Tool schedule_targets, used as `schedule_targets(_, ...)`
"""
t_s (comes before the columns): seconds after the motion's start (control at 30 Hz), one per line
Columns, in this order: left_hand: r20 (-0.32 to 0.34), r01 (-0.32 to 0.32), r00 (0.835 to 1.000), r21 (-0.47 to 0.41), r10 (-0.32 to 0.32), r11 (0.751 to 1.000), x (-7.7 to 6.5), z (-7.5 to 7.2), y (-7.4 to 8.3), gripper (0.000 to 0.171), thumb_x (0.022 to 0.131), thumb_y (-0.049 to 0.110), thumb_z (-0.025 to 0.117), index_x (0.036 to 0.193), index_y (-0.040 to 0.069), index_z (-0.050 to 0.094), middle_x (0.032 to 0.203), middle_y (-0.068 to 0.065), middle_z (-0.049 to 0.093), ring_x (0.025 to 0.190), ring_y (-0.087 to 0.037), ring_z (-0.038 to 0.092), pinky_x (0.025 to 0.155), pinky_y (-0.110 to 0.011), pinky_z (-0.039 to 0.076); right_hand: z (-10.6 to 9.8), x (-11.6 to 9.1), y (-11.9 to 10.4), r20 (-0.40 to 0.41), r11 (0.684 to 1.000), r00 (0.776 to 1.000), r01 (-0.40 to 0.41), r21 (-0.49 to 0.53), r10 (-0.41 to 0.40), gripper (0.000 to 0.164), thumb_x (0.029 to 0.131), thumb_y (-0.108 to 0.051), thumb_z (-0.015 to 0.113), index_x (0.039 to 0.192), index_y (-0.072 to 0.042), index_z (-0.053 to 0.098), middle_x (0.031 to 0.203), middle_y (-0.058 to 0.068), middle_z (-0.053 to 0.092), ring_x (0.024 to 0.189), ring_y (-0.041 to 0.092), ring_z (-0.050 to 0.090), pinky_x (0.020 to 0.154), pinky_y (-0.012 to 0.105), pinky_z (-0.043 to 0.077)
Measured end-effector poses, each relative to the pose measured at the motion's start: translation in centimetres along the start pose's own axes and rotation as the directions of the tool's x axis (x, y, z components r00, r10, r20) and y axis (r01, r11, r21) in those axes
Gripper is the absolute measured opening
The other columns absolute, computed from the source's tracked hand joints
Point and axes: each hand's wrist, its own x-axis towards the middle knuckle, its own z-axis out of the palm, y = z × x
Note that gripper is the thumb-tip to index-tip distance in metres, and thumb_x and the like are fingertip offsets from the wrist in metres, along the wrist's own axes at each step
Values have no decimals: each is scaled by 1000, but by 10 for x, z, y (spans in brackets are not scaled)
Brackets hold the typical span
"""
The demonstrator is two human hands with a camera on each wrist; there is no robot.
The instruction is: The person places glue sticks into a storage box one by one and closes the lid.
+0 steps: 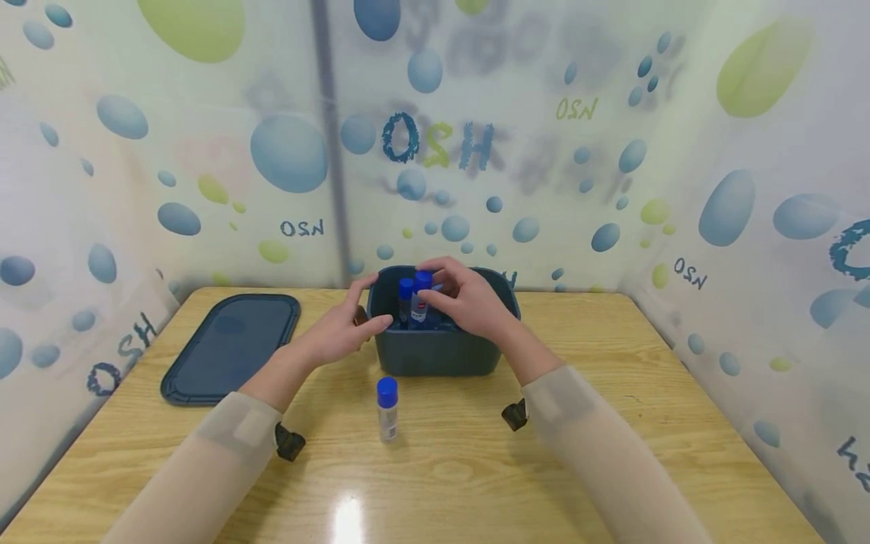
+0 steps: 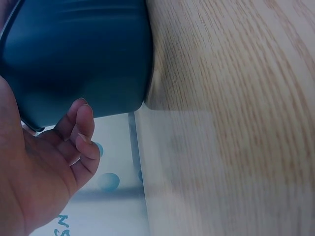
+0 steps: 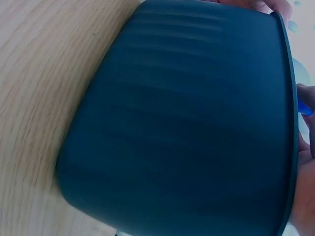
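My right hand (image 1: 478, 301) reaches into the dark teal bin (image 1: 438, 355) and pinches a small blue-capped bottle (image 1: 419, 306) with a pale label between thumb and fingers. Just left of it, a second blue-capped bottle (image 1: 405, 295) stands upright inside the bin. In the right wrist view the bin wall hides most of that hand. My left hand (image 1: 336, 329) rests at the bin's left side, thumb and index finger spread along the rim. In the left wrist view its other fingers (image 2: 84, 123) hang loosely curled outside the wall. A third blue-capped bottle (image 1: 387, 412) stands on the table before the bin.
A dark blue lid or tray (image 1: 234, 344) lies flat on the left of the wooden table (image 1: 612, 423). Behind the table and along both sides hangs a patterned curtain (image 1: 544, 151). The bin stands near the table's back edge.
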Motion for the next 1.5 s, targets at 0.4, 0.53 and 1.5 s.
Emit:
schedule_targets(0.4, 12, -17, 1000, -23, 17, 1000, 0, 1, 1, 93, 110, 61, 57, 177, 30, 0, 102, -23, 70, 78, -25, 65, 75, -38, 55, 8, 9, -1, 87, 999, 995, -45, -20, 47, 39, 110, -29, 70, 148, -21, 63, 125, 9, 72, 104, 24, 73, 95, 44, 62)
schedule_targets(0.53, 8, -19, 1000, -16, 19, 1000, 0, 0, 1, 92, 110, 61, 56, 177, 30, 0, 103, -23, 70, 79, -24, 65, 75, -38, 55, 9, 11, -2, 152, 994, 985, -69, -80, 80, 37, 109, -28, 71, 146, -23, 63, 131, 9, 73, 116, 26, 74, 103, 48, 61)
schedule_targets(1.5, 3, -43, 999, -15, 43, 999, 1, 3, -2, 92, 111, 61, 54, 177, 28, -2, 101, -23, 70, 77, -24, 64, 75, -38, 56, 14, 20, 0, 270, 975, 941, -173, -142, 206, 34, 110, -23, 69, 144, -22, 66, 139, 8, 73, 129, 26, 71, 108, 47, 59)
